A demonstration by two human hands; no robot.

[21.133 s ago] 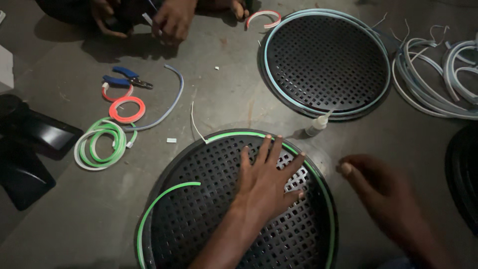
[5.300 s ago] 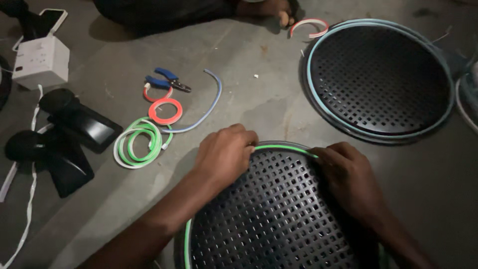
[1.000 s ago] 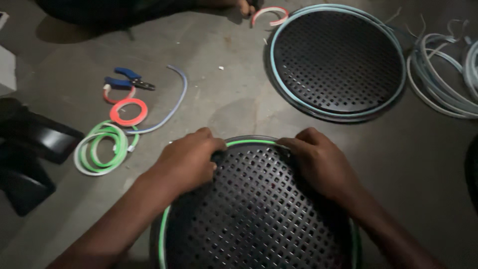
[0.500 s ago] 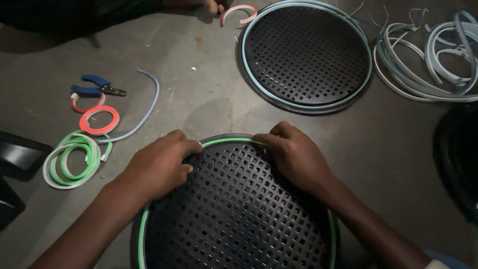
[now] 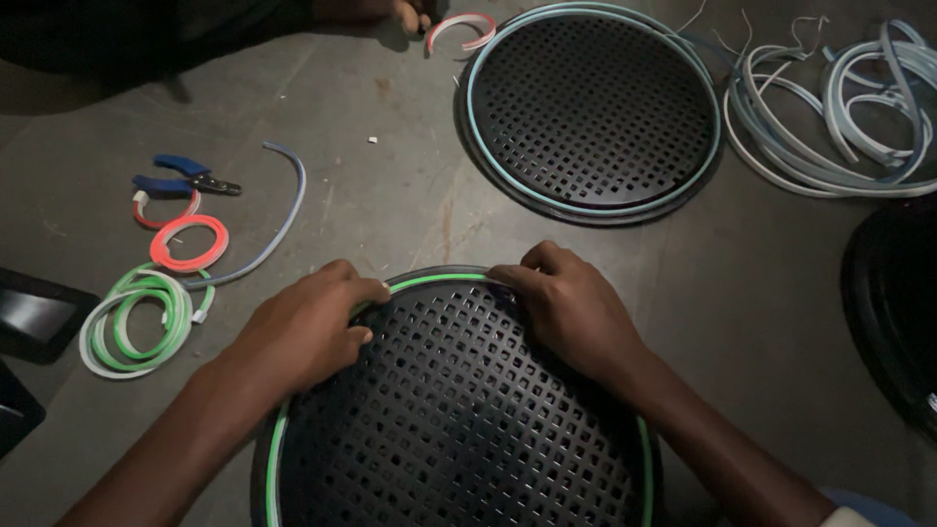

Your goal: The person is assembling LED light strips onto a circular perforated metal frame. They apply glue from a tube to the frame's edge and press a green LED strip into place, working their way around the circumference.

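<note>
Since half a second ago my view slid right, left hand (image 5: 310, 332) and right hand (image 5: 571, 307) both pinching green strip (image 5: 434, 281) onto black perforated disc (image 5: 459, 420) rim, coiled green strip (image 5: 137, 322) near on floor

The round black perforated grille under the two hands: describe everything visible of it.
The round black perforated grille lies flat on the grey floor, its near edge cut off by the frame. It looks like dark metal or plastic, domed slightly, punched with rows of small square holes. A green flexible strip runs around its rim. The left hand and right hand rest on its far edge, fingers pressing on the strip.
</note>
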